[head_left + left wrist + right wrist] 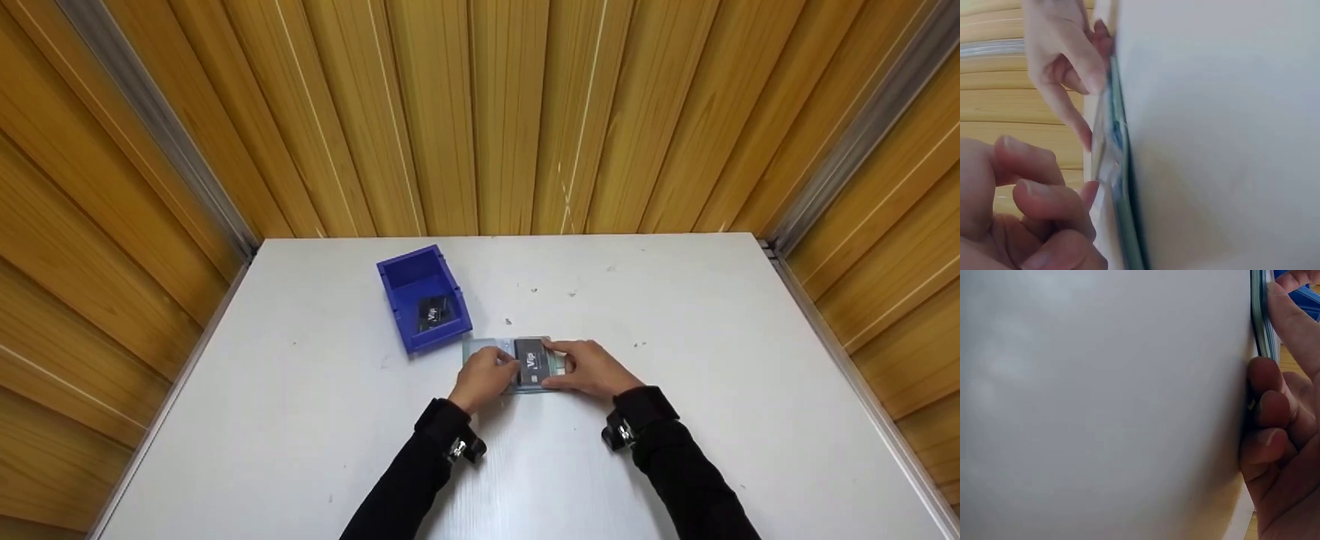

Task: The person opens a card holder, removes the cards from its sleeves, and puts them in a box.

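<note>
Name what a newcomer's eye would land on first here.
Probably the blue bin, vivid on the white table, left of centre, a black card inside. Then the grey card over the pale folder, between left grip and right grip. Behind, the yellow wall fills the head view's top.

Two hands (484, 380) (596, 367), two wrist cameras (471, 448) (613, 437), one table (675, 337), one booklet (471, 346), one bin (442, 345), at least two Vip cards (532, 361) (433, 315).

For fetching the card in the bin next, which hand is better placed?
Likely the left hand: it is nearer the bin and card inside; the right hand grips another card.
</note>
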{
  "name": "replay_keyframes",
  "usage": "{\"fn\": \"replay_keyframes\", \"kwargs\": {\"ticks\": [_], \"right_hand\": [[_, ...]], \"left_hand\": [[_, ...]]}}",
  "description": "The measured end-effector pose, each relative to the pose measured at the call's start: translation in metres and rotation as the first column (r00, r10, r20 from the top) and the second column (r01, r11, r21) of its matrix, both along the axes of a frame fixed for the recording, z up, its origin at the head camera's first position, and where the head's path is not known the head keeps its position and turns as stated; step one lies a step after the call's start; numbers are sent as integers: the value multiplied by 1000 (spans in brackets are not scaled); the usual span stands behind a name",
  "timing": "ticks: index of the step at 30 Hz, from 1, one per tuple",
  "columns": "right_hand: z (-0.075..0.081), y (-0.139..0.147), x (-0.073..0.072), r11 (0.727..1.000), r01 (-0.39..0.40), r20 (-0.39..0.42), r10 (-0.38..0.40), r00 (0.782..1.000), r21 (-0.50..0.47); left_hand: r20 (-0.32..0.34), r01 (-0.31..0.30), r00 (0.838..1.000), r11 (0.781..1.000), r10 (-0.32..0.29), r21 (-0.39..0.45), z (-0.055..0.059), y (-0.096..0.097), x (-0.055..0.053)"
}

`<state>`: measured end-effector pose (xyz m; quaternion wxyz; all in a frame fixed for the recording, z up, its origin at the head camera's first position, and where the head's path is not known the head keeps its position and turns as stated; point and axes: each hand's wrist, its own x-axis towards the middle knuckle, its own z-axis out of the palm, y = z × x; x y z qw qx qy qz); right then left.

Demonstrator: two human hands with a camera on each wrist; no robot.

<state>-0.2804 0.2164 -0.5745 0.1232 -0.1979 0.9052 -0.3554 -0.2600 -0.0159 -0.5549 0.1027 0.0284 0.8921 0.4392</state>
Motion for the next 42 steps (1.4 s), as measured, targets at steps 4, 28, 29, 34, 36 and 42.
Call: {"fn": "replay_keyframes", "kwargs": {"ticks": [4,28,29,34,36,42], "right_hand": [[-1,0,1,1000,-6,-11,6,1000,4],[0,-2,1,998,-55,-40,55,998,-4],[0,-1,1,999,-54,-45,54,998,0],[0,-1,0,998,-51,-56,52,997,23],[0,-1,0,998,-51,-56,53,997,31],[1,-1,2,998,-50,-54,51,997,24]], "left_hand": [[32,-33,999,999,31,42,1,1,-1],[265,-180,962,878,64,443,1,4,-13],[270,-182,961,875,62,448,0,5,-14],[286,-191,957,853,52,486,-2,7,-17],[282,-190,958,856,54,481,-2,8,-16],[264,-171,962,898,64,405,-1,9,-14]]}}
